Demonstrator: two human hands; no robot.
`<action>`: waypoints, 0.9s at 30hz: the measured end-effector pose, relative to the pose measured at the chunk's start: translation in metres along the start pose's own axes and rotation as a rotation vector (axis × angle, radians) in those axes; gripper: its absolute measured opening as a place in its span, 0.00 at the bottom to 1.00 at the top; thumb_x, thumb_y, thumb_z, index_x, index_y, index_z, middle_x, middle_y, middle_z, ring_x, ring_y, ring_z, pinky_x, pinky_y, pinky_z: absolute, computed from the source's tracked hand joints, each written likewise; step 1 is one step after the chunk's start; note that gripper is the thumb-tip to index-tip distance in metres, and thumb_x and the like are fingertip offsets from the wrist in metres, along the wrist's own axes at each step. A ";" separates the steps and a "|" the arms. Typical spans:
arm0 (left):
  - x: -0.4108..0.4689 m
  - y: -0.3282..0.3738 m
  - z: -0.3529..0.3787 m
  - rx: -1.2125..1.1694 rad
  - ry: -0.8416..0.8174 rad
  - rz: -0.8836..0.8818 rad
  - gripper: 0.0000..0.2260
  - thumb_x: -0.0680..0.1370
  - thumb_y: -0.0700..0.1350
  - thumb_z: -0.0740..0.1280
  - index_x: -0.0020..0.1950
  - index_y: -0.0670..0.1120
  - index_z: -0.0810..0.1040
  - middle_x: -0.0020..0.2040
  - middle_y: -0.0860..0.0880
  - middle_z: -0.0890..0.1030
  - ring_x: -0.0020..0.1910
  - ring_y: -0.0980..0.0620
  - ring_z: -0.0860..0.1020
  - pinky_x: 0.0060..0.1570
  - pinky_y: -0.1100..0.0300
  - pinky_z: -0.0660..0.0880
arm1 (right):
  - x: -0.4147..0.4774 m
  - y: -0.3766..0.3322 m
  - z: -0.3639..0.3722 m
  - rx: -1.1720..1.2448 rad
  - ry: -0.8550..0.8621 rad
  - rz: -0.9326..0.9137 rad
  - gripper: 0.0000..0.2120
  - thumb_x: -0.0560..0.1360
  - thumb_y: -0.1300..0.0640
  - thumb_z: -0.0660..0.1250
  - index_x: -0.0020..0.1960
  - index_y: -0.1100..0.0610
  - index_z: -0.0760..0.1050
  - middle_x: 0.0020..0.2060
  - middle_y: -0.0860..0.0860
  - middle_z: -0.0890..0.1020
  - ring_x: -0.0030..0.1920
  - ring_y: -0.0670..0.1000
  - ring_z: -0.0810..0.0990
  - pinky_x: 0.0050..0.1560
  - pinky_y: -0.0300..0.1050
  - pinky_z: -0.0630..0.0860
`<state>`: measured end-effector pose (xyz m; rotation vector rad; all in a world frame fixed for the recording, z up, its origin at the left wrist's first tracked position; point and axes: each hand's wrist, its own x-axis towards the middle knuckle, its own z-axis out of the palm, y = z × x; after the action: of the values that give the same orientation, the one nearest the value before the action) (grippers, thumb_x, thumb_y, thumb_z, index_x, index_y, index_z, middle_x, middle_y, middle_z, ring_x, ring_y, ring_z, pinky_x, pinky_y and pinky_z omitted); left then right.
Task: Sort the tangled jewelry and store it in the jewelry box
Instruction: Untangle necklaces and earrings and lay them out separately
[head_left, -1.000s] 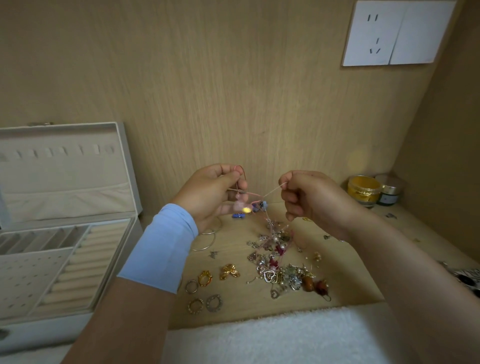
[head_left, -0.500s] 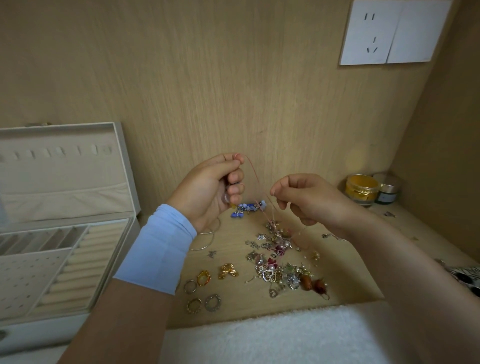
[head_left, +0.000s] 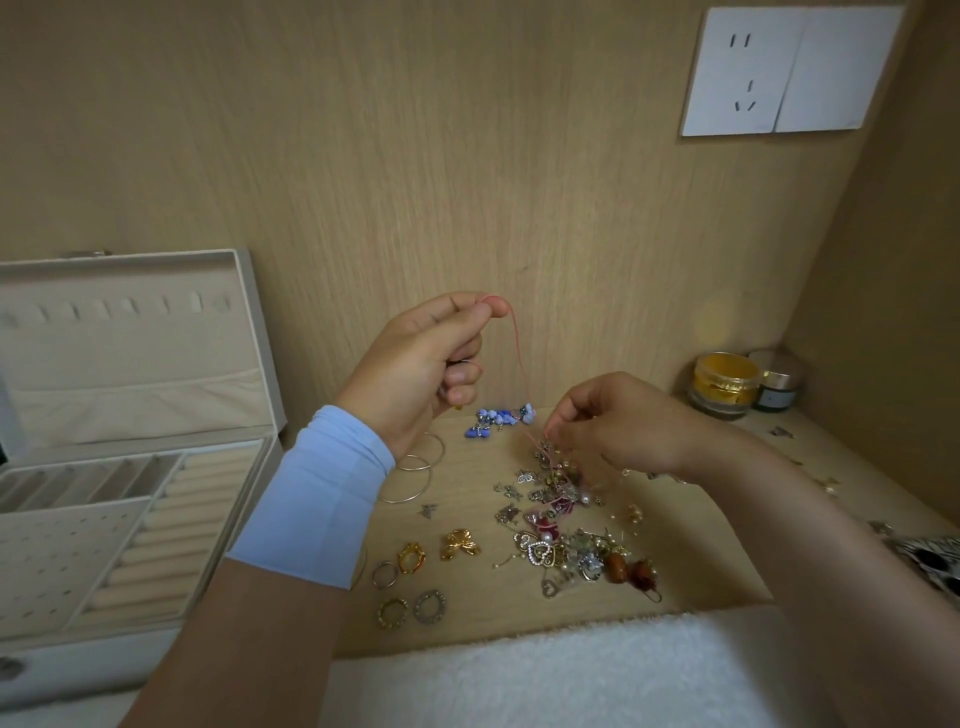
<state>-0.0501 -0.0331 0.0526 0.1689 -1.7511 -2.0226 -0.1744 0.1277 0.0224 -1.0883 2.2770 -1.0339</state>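
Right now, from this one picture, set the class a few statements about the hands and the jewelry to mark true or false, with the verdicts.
1. The left hand pinches a red cord. True.
2. The box is closed. False: its lid stands open.
3. The right hand is idle. False: it pinches at the tangle.
4. A gold jar stands in the back right corner. True.
5. The rings are in the box. False: they lie on the desk.
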 end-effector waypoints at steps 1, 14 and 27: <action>0.000 -0.001 0.001 -0.010 -0.002 -0.011 0.08 0.83 0.41 0.60 0.48 0.45 0.79 0.30 0.52 0.64 0.26 0.57 0.62 0.22 0.67 0.61 | 0.001 -0.001 0.000 0.028 0.012 -0.017 0.05 0.79 0.60 0.69 0.48 0.60 0.83 0.41 0.59 0.85 0.23 0.42 0.74 0.23 0.32 0.68; 0.004 -0.019 0.003 -0.046 0.050 -0.254 0.21 0.72 0.19 0.48 0.49 0.41 0.71 0.49 0.41 0.77 0.45 0.45 0.82 0.44 0.56 0.82 | -0.002 -0.018 -0.003 0.521 0.024 -0.038 0.12 0.81 0.54 0.64 0.43 0.59 0.76 0.43 0.58 0.86 0.25 0.51 0.71 0.27 0.42 0.68; -0.003 0.016 -0.006 -0.114 -0.023 0.001 0.07 0.77 0.41 0.57 0.39 0.45 0.67 0.30 0.49 0.68 0.27 0.52 0.66 0.26 0.64 0.60 | 0.002 0.002 -0.006 0.145 -0.063 0.073 0.06 0.77 0.58 0.72 0.46 0.61 0.83 0.38 0.59 0.83 0.31 0.53 0.78 0.32 0.45 0.77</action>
<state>-0.0410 -0.0389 0.0657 0.1094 -1.6434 -2.1250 -0.1803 0.1296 0.0241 -0.9581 2.1393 -1.1014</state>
